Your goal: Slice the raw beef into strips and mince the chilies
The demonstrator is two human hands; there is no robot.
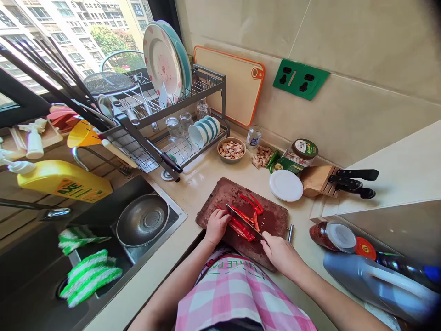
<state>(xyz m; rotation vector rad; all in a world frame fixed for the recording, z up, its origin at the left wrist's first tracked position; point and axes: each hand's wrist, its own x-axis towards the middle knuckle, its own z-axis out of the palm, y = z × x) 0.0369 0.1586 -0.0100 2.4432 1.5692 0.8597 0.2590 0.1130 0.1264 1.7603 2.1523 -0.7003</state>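
Note:
A brown cutting board [213, 197] lies on the counter in front of me. My right hand [278, 250] is wrapped round the handle of a kitchen knife [244, 221], whose blade slants across the board to the upper left. Beside the blade's tip, my left hand [217, 226] presses with curled fingers on red chili peppers [243, 230]; its fingertips are partly hidden. Cut pieces lie along the near side of the blade. Beyond the knife rest more red chili strips [253, 203], with seeds scattered to their right.
To the left is a sink with a frying pan [143, 220] and striped cloths [93, 276]. Behind the board stand a dish rack [206, 87], a bowl of garlic [231, 151], ginger [262, 157], a white plate [285, 185] and a knife block [315, 179]. Bottles [375, 280] line the right side.

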